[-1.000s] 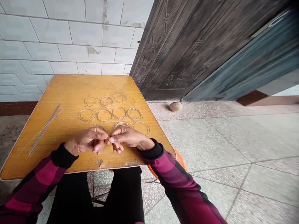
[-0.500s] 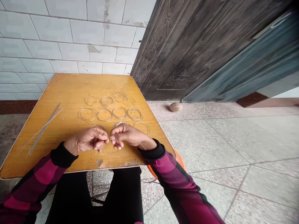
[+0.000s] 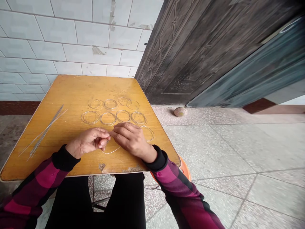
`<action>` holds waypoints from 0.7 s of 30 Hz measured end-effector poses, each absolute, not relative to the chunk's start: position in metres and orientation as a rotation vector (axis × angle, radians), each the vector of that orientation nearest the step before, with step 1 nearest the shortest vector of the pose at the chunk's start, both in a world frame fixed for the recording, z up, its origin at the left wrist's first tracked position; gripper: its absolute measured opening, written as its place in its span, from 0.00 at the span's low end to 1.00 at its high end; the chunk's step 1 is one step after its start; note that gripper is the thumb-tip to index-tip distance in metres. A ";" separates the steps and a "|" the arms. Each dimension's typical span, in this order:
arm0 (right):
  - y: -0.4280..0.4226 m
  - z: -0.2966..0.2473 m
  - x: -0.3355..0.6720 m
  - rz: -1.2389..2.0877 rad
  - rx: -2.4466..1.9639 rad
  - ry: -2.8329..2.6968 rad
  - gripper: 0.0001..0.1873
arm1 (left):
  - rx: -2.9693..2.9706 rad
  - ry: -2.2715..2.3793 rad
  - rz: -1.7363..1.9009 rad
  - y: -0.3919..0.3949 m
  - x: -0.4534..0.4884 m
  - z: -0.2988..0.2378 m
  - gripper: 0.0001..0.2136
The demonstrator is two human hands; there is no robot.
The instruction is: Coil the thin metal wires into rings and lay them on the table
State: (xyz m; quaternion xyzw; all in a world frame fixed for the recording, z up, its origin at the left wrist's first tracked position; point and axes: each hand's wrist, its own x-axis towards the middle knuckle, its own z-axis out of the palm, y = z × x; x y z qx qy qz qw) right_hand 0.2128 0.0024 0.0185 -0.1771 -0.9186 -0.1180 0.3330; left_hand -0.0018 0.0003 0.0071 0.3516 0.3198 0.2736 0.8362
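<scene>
My left hand (image 3: 91,141) is closed in a pinch above the near part of the table, with a thin wire ring (image 3: 111,152) between its fingers. The ring's lower curve shows below the hands; its upper part is hidden. Palm down, my right hand (image 3: 132,140) closes its fingertips on the same wire, right beside the left fingertips. Beyond the hands lie several wire rings, among them one ring (image 3: 108,118) in the middle row and another ring (image 3: 110,104) in the far row. One more ring (image 3: 148,133) is partly covered by my right hand.
A bundle of straight wires (image 3: 46,132) lies at the left of the wooden table (image 3: 71,92). White tiles (image 3: 71,52) and a dark carved door (image 3: 176,60) stand behind. An orange stool (image 3: 185,168) shows under the right edge. A round object (image 3: 180,111) rests on the floor.
My right hand has rolled over from a side-on pinch to palm down, its fingers now reaching over the wire. My left hand keeps its pinch, nearly in place. The view has shifted slightly.
</scene>
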 end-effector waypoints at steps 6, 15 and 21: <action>0.001 0.017 0.211 -0.299 -0.492 -2.336 0.07 | 0.708 0.619 0.577 -0.001 0.001 0.008 0.09; 0.008 0.016 0.212 -0.361 -0.523 -2.352 0.08 | 0.702 0.591 0.677 -0.002 0.004 0.002 0.09; 0.010 0.016 0.213 -0.375 -0.536 -2.301 0.08 | 0.643 0.515 0.676 0.000 0.002 0.002 0.12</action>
